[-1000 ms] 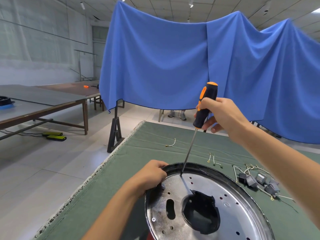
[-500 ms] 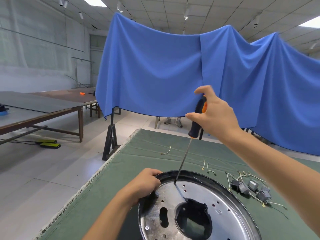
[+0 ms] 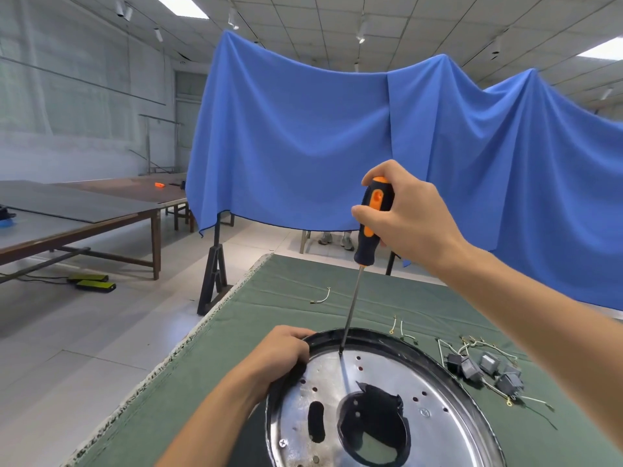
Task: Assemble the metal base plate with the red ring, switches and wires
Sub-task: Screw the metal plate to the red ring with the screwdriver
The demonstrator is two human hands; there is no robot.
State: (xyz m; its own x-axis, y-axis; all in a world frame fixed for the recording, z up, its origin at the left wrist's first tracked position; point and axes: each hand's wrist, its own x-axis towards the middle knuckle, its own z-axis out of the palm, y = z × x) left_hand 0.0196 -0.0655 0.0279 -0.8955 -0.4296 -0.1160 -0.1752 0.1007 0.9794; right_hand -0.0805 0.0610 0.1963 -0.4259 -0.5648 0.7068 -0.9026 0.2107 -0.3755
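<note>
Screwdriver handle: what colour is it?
Black with orange inserts and cap; the screwdriver handle shows best in the head view, gripped by the right hand.

The metal base plate (image 3: 435, 406) is a shiny round disc with a dark rim, lying flat on the near part of the green-covered table, pierced by small holes, a slot and a large dark central opening. To its right lie grey switches (image 3: 485, 369) tangled with pale wires (image 3: 472, 345); further loose wires lie beyond its far edge.
</note>
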